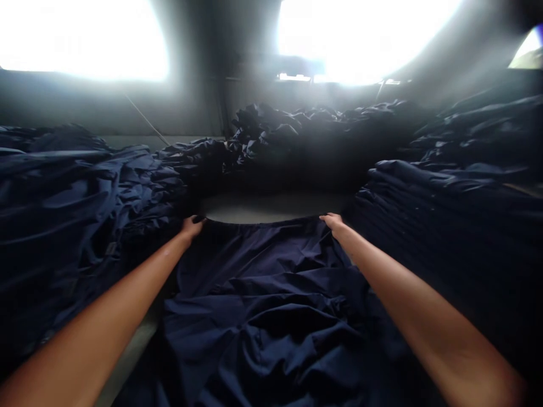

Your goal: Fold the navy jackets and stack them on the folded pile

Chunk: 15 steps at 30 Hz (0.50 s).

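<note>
A dark navy garment or cloth (263,249) is stretched between my two hands; its exact kind I cannot make out. My left hand (193,227) grips its far left corner. At the far right corner, my right hand (333,220) pinches the same edge. Between the hands that edge runs nearly straight, sagging slightly. Closer to me the fabric lies in loose folds and wrinkles. Both arms reach forward, and the fingers are closed on the cloth.
A tall heap of crumpled navy fabric (85,192) rises on the left. To the right stands a stack of folded navy fabric (445,209). More bundled dark cloth (288,130) lies at the back, beneath bright windows (352,34). A pale surface (271,207) shows beyond the held edge.
</note>
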{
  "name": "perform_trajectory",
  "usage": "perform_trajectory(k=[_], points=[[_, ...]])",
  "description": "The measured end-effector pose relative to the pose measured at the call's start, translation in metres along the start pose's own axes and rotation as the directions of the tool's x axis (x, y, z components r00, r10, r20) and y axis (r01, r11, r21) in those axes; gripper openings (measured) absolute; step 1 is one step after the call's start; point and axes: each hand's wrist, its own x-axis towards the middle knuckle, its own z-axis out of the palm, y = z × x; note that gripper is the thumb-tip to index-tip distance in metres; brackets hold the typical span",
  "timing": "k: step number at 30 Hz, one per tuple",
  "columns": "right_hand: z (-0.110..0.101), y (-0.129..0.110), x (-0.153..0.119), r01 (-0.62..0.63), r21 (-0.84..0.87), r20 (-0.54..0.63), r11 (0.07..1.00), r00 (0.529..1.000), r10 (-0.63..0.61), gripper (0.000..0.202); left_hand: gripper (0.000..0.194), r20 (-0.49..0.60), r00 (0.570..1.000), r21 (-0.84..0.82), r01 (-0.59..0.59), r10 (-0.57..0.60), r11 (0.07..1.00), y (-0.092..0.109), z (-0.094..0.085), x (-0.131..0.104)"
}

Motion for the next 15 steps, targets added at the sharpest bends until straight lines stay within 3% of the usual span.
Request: perform_trajectory(k=[4,9,15], points=[[-0.044,-0.029,-0.023,0.036,0.072,0.013,0.997,0.999,-0.037,0.026,0.017,-0.005,0.99,-0.008,-0.144,0.143,0.99,0.027,-0.031,-0.017],[-0.128,-0.06,-0.07,0.228,0.06,0.029,0.972,0.973,-0.23,0.03,0.043,0.063,0.934,-0.029,-0.351,0.352,0.936,0.054,-0.09,-0.066],[-0.225,-0.07,-0.137,0.444,-0.074,0.035,0.893,0.896,-0.442,0.033,0.053,0.058,0.779,0.097,-0.626,0.624,0.774,0.063,-0.175,-0.141]])
